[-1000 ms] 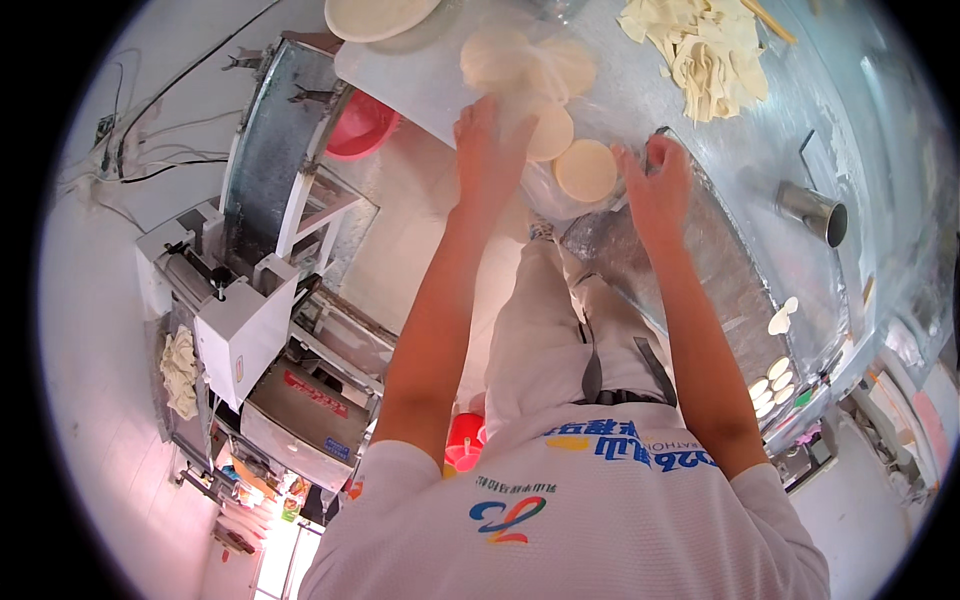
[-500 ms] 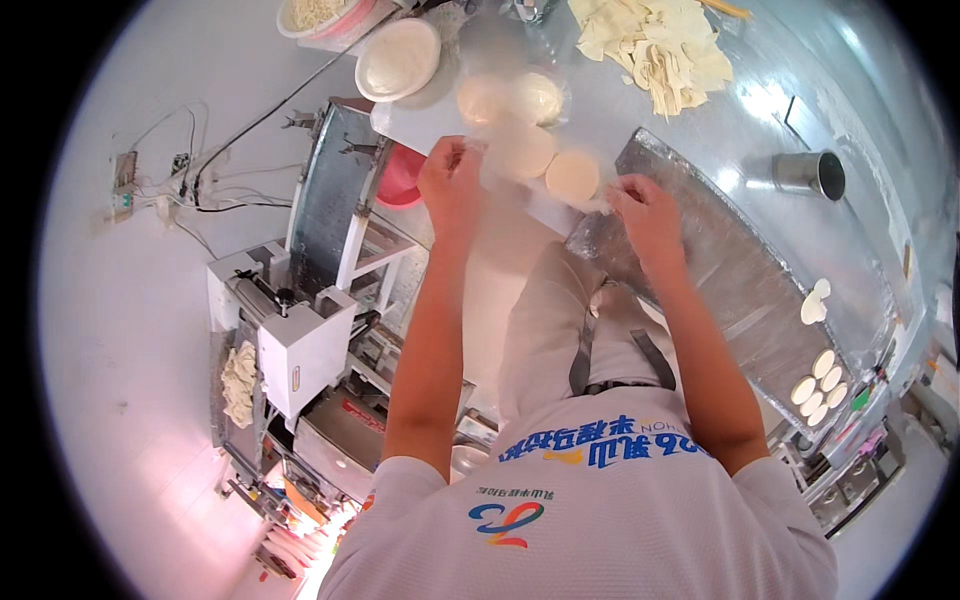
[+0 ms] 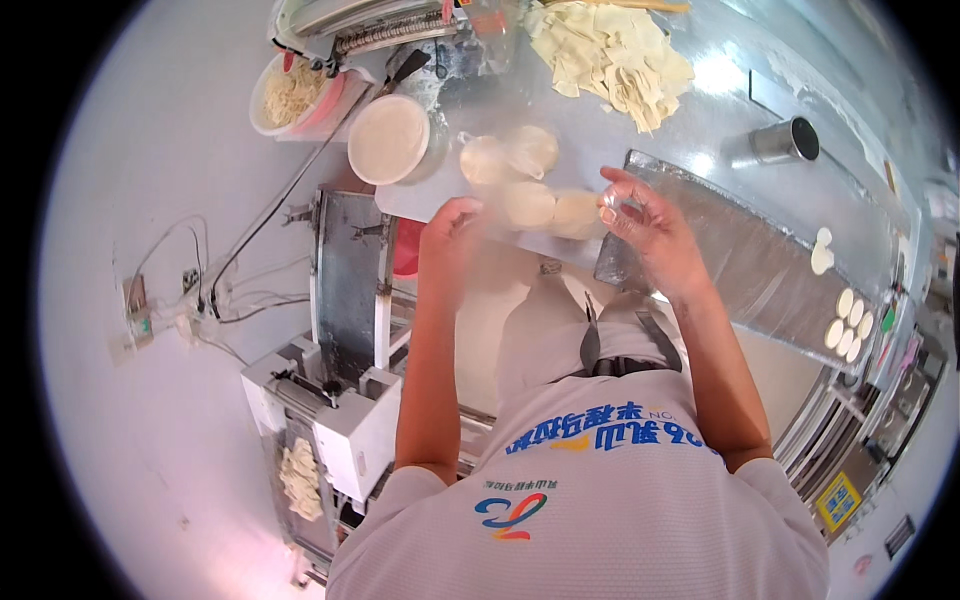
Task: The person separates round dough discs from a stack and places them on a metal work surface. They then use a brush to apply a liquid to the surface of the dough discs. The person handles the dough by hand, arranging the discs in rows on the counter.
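Note:
Several flat pale dough rounds [image 3: 528,205] lie on the floured steel table [image 3: 700,120] in front of me. My left hand [image 3: 450,240] hovers just left of them. It is blurred, with its back to the camera and its fingers curled down, so I cannot make out anything in it. My right hand [image 3: 645,230] is just right of the rounds, over the near end of a long metal tray [image 3: 740,265]. Its thumb and fingertips pinch a small pale translucent piece [image 3: 608,205].
A round bowl of flour [image 3: 388,138] and a pink-rimmed bowl of strips [image 3: 288,92] stand at the back left. Dough scraps [image 3: 612,55] are piled at the back. A metal cup [image 3: 785,140] is on the right. Small dough discs [image 3: 845,320] sit on the tray's far end. A dough-rolling machine [image 3: 350,290] is on the left.
Both hands have drawn back from the dough rounds toward my body. The right hand's fingers have closed into a pinch. The view has tilted, bringing the table's back into sight.

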### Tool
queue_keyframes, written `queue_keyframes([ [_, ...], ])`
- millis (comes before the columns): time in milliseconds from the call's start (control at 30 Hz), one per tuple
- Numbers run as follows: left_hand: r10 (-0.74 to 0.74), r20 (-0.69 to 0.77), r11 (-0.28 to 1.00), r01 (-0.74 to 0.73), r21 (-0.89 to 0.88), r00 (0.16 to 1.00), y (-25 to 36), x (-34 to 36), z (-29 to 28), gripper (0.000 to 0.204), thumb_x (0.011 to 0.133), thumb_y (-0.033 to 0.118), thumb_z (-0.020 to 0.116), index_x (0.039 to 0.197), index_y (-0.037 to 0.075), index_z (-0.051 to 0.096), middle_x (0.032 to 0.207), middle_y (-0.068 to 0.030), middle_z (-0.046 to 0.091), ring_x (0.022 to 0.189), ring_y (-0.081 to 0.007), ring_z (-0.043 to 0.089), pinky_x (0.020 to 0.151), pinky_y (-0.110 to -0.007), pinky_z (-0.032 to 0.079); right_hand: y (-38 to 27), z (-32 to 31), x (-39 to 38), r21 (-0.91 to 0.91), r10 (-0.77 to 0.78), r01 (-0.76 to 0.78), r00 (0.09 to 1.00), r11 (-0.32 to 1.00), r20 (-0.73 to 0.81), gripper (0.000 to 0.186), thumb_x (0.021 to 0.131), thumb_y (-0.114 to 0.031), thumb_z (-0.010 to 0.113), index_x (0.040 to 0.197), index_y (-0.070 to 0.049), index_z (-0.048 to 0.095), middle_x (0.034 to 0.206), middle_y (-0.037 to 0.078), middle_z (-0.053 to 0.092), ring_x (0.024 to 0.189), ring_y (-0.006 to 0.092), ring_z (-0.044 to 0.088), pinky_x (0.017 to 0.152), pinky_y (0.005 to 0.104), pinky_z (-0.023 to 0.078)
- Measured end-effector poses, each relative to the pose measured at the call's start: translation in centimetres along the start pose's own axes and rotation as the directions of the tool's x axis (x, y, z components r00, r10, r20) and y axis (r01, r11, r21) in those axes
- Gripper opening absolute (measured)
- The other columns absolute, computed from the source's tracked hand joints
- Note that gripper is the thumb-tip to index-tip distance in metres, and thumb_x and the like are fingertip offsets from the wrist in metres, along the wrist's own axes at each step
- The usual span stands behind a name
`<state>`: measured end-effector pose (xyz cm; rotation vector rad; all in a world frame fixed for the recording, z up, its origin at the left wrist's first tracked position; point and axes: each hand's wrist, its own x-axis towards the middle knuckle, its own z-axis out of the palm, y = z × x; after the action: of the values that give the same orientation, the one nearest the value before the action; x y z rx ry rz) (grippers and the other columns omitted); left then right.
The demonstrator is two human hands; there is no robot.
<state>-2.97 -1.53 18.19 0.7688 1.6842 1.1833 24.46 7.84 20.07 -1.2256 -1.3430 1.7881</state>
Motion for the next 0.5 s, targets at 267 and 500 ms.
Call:
queue_keyframes([
  [267, 0.160, 0.323, 0.986, -0.170, 0.002, 0.933, -3.7, 2.8, -0.2, 0.018, 0.110, 0.007, 0.058, 0.123, -0.002, 0.066, 0.121, -0.0123, 0.075, 0.115, -0.0199, 0.066, 0.103, -0.033, 0.049, 7.4, 4.1, 4.5, 0.076, -0.109, 0.108, 0.994, 0.991, 0.015, 0.024, 0.105, -0.006, 0.061, 0.126, -0.004, 0.072, 0.096, 0.004, 0.068, 0.085, 0.0123, 0.063, 0.082, 0.0306, 0.055],
  [500, 0.061, 0.346, 0.998, -0.050, -0.040, 0.936, -6.6, 4.3, 3.7, 0.019, 0.109, 0.007, 0.061, 0.126, -0.001, 0.064, 0.100, -0.0058, 0.070, 0.090, -0.0123, 0.060, 0.084, -0.028, 0.049, 11.2, 8.6, 5.4, 0.014, -0.240, 0.247, 0.952, 0.969, -0.189, 0.035, 0.097, 0.008, 0.057, 0.125, -0.004, 0.074, 0.095, 0.007, 0.070, 0.084, 0.0139, 0.065, 0.079, 0.0320, 0.056],
])
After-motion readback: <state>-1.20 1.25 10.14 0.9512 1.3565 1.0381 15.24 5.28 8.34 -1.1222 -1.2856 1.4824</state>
